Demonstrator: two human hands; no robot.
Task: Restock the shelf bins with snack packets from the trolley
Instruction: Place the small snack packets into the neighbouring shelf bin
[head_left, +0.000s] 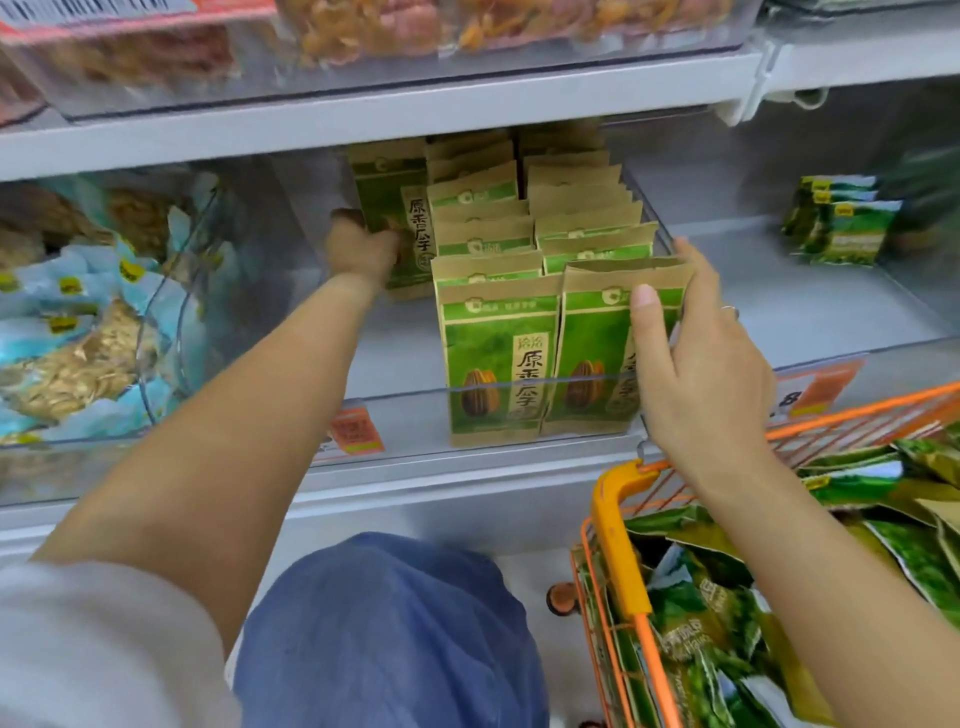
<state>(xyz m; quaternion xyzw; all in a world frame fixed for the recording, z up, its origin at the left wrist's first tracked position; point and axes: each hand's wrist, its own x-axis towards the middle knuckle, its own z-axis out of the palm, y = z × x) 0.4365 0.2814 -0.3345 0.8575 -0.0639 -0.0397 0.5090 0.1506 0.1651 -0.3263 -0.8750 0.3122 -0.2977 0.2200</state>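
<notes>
Restocking in progress, seen from the head camera: the placing and squaring-up step at the clear shelf bin (644, 410), which serves here as the landmark. Inside the bin stand two upright rows of green-and-kraft seed packets, running from its front wall to its back. The right hand (696, 364) is at the bin's right front corner, thumb across the face and fingers behind the top of the front-right packet (597, 343), pinching it as it stands against the front wall. The left hand (363, 249) reaches deep to the left of the rows and appears to grip a further packet (387, 208), held upright beside them; its fingertips are hidden behind the packet, so the grip is a judgement. Below and to the right of the bin, the orange trolley (618, 525) holds a loose heap of green packets (701, 597). Further along the shelf to the bin's right stands a small group of green bags (841, 223). The next move probably calls for seating the left-hand packet to begin a third row, keeping it upright, then releasing the front-right packet and reaching to the trolley.
</notes>
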